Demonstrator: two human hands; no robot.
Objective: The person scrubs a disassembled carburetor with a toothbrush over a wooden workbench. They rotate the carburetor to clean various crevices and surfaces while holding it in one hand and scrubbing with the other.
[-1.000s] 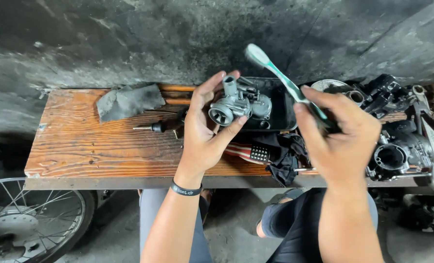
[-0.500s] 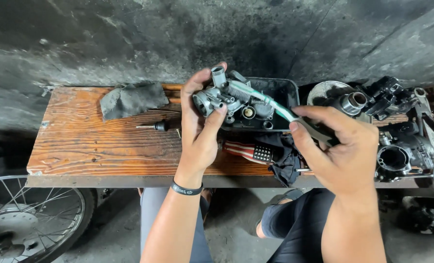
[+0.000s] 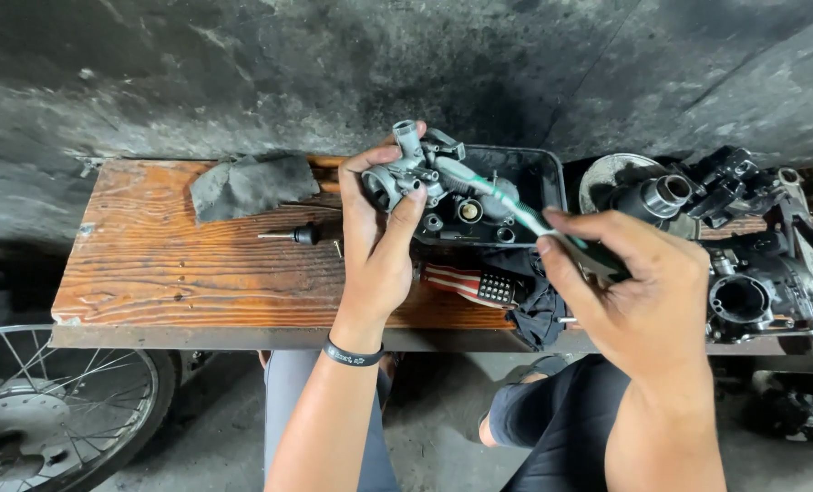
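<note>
Sitting at a worn wooden bench (image 3: 197, 273) set against a dark, stained concrete wall (image 3: 242, 73), a person is working over a bare grey floor, seen from the head camera. A crumpled grey rag (image 3: 252, 185) is lying at the bench's back edge, with a small black-handled screwdriver (image 3: 295, 235) just in front of it. A black plastic tray (image 3: 543, 187) holding small round metal parts is sitting behind the hands, and a red-and-white striped cloth (image 3: 452, 281) is lying beside dark fabric at the front edge. Engine parts (image 3: 753, 273) (greasy, tightly heaped) are crowding the bench's right end; a spoked wheel (image 3: 51, 410) is showing below left. The left hand (image 3: 379, 246) is gripping a grey metal carburetor (image 3: 411, 169) above the tray, fingers wrapped around its body. The right hand (image 3: 643, 301) is pinching a green-and-white toothbrush (image 3: 507, 202), its head touching the carburetor.
</note>
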